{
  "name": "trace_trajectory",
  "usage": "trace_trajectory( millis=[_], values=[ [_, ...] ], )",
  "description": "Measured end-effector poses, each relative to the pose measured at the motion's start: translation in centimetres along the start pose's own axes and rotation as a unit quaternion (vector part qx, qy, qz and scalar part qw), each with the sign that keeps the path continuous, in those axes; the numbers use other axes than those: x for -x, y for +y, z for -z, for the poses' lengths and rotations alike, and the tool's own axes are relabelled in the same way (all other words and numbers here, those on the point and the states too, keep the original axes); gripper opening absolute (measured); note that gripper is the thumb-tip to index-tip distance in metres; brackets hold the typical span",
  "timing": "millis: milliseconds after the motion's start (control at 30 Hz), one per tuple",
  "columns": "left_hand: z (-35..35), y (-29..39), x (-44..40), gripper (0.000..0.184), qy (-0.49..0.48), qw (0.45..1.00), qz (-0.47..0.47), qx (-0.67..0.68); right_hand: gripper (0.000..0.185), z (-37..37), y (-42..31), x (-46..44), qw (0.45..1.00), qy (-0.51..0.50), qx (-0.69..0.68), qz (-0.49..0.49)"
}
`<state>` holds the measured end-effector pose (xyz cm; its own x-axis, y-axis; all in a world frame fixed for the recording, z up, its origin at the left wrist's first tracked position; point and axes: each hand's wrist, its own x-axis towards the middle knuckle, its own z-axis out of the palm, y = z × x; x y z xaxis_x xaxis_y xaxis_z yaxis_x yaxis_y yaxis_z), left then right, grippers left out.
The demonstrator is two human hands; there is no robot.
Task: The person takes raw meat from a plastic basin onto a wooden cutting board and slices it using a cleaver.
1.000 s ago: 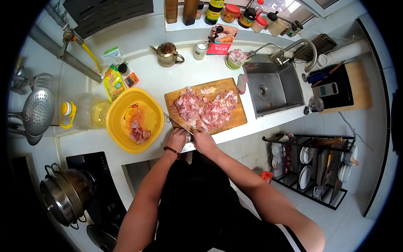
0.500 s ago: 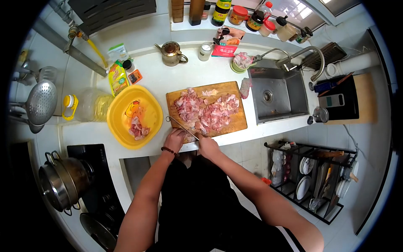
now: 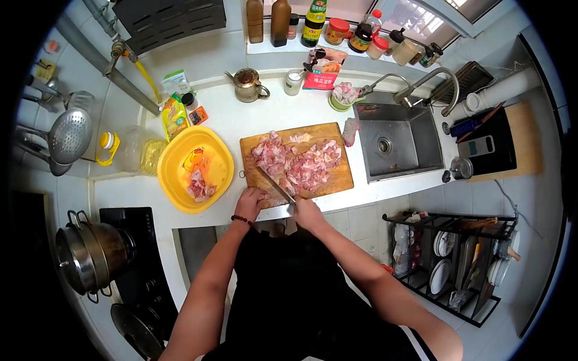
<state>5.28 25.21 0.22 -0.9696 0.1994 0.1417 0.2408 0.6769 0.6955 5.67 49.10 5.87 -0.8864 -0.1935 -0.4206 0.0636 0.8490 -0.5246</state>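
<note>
A knife (image 3: 277,186) is gripped in my right hand (image 3: 308,213), its blade slanting up and left above the front part of the wooden cutting board (image 3: 337,179). My left hand (image 3: 250,202) rests at the board's front left corner with curled fingers; whatever lies under them is hidden. Cut raw meat (image 3: 313,165) is heaped across the board in pinkish pieces, with a small pale pile (image 3: 300,138) near the back. Left of the board, a yellow basin (image 3: 226,159) holds a few more raw pieces (image 3: 199,188).
Behind the board stand a metal teapot (image 3: 247,90), a white-lidded jar (image 3: 293,83) and a red packet (image 3: 322,69). A steel sink (image 3: 400,159) is at the right. An oil jug (image 3: 135,150) stands beyond the basin, and a stacked pot (image 3: 90,259) sits at the left.
My right hand has shifted slightly right, and the knife blade has swung a little away from my left hand. My left hand stays at the board's front left corner. The view has tilted slightly.
</note>
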Motion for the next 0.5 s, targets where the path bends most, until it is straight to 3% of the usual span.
trace_trajectory(
  millis=[167,500],
  values=[
    [0.3,0.5,0.4,0.022,0.023,0.999,-0.001,0.028,0.024,0.6,0.6,0.2,1.0,-0.021,0.007,0.012],
    [0.1,1.2,1.6,0.02,0.035,0.998,0.034,0.027,0.016,-0.8,-2.3,0.1,0.995,0.036,-0.084,0.041]
  ],
)
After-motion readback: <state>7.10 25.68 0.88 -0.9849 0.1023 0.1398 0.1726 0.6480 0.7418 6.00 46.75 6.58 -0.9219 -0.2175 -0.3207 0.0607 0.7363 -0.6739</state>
